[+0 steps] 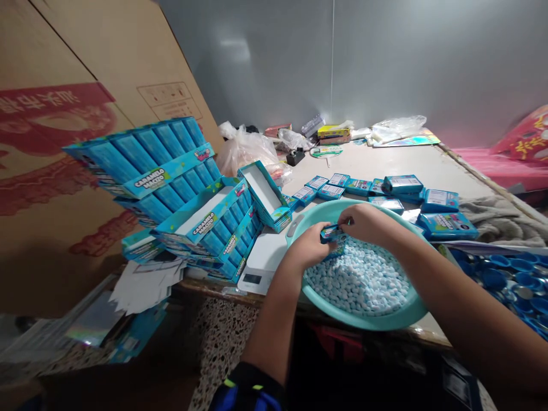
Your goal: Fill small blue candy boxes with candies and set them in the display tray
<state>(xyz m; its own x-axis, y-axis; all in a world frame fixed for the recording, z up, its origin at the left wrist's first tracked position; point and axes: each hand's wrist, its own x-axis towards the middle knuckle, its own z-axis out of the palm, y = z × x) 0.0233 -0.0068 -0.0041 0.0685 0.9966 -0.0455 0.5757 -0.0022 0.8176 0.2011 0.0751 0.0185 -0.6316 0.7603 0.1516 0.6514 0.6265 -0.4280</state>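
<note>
My left hand (309, 246) is closed around a small blue candy box (329, 233), held over the left part of a turquoise basin (363, 323). The fingers of my right hand (362, 221) are pinched at the upper end of that box, by its flap. Small pale blue and white candies (363, 279) fill much of the basin below both hands. What lies between the right fingertips is partly hidden. Several closed blue boxes (331, 191) are scattered on the table behind the basin.
Filled blue display trays (184, 188) are stacked at the left, near an open tray (265, 194) and a white scale (261, 260). A large carton (85, 68) stands behind them. At right are a grey cloth (500, 222) and a container of blue, round-ended pieces (509, 279).
</note>
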